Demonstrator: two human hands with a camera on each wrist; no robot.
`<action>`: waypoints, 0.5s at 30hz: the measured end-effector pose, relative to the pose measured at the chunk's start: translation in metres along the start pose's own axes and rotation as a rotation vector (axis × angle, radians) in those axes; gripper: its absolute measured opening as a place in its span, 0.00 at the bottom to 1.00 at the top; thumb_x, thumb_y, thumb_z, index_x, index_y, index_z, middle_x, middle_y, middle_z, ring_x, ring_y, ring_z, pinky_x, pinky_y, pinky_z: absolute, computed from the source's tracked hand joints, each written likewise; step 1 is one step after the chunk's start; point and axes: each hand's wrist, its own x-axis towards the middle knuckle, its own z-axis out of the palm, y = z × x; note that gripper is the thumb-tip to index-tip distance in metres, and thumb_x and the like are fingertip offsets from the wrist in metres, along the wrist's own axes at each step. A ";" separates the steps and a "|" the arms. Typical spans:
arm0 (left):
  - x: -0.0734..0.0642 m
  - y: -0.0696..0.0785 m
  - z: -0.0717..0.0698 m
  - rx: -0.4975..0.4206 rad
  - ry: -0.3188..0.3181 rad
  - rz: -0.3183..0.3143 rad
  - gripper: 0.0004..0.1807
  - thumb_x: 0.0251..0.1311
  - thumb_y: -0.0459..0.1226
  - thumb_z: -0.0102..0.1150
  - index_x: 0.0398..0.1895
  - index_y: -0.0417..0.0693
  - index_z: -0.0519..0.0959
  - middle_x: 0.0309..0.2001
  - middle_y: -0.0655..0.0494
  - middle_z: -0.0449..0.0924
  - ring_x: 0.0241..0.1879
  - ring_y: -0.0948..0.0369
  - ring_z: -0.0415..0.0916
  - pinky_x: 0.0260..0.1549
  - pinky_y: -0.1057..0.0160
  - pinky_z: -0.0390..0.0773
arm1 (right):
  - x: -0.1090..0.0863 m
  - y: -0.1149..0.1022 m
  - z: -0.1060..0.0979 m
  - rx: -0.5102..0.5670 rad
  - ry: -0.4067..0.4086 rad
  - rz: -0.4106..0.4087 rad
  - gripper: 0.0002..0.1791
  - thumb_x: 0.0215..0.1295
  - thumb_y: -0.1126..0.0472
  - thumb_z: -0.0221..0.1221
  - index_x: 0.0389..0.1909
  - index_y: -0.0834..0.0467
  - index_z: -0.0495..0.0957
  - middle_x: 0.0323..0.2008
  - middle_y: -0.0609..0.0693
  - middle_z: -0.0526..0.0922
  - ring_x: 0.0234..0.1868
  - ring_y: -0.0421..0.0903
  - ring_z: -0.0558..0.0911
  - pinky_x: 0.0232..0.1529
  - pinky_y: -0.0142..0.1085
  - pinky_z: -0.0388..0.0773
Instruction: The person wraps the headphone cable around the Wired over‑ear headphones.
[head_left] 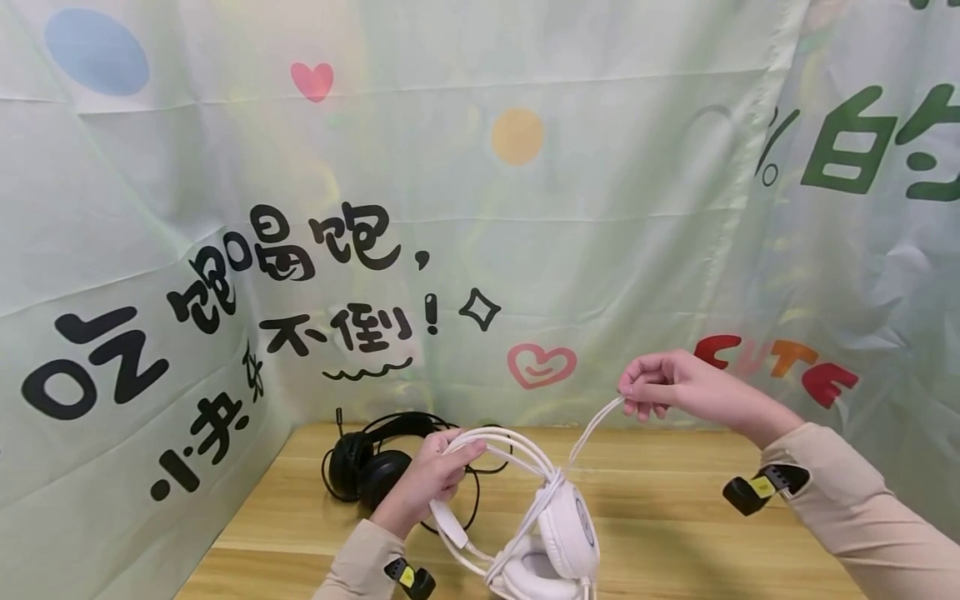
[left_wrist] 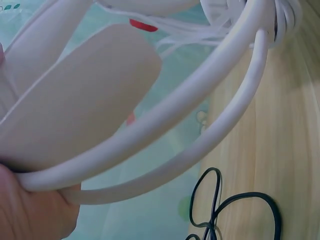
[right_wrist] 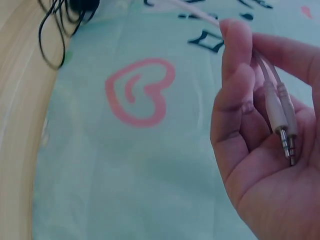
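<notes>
White headphones [head_left: 570,529] hang tilted above the table, their headband gripped by my left hand [head_left: 431,475]. White cable is wound around the band and ear cups. In the left wrist view the white headband [left_wrist: 165,120] curves away from the fingers. Raised to the right, my right hand [head_left: 667,385] pinches the cable's free end [head_left: 596,423], which runs taut up from the headphones. Two white audio plugs [right_wrist: 277,112] with metal tips lie against the palm in the right wrist view. Behind the left hand, black headphones [head_left: 382,475] rest on the table.
The wooden table [head_left: 675,500] reaches back to a pale green printed curtain [head_left: 450,167], which also closes off the left side. Loops of black cable [left_wrist: 245,195] lie near the black headphones. A strapped camera [head_left: 757,490] sits on the right wrist.
</notes>
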 end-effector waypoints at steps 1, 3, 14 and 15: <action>0.001 0.000 0.001 0.001 0.011 -0.001 0.11 0.75 0.46 0.63 0.42 0.48 0.77 0.14 0.67 0.55 0.12 0.70 0.49 0.11 0.73 0.53 | 0.001 -0.003 0.002 0.012 0.009 -0.002 0.16 0.81 0.56 0.59 0.52 0.67 0.79 0.38 0.50 0.91 0.36 0.48 0.86 0.37 0.35 0.83; 0.002 0.000 0.003 0.003 0.029 0.000 0.12 0.75 0.47 0.63 0.41 0.49 0.77 0.14 0.67 0.54 0.12 0.70 0.49 0.11 0.72 0.52 | 0.004 -0.008 0.007 0.041 0.026 -0.009 0.16 0.82 0.56 0.58 0.54 0.67 0.79 0.39 0.49 0.92 0.38 0.48 0.87 0.37 0.34 0.83; 0.007 0.002 0.015 0.068 0.245 0.023 0.17 0.70 0.51 0.69 0.36 0.49 0.75 0.14 0.65 0.56 0.12 0.66 0.50 0.11 0.70 0.54 | 0.012 -0.036 0.049 0.144 0.066 -0.072 0.16 0.80 0.62 0.59 0.58 0.69 0.79 0.41 0.53 0.92 0.38 0.43 0.88 0.36 0.33 0.82; 0.008 0.001 0.017 0.079 0.267 0.028 0.18 0.69 0.51 0.70 0.36 0.49 0.76 0.15 0.65 0.57 0.12 0.65 0.50 0.11 0.70 0.55 | 0.013 -0.038 0.054 0.150 0.061 -0.078 0.16 0.80 0.62 0.59 0.58 0.69 0.79 0.42 0.56 0.91 0.38 0.43 0.88 0.36 0.33 0.82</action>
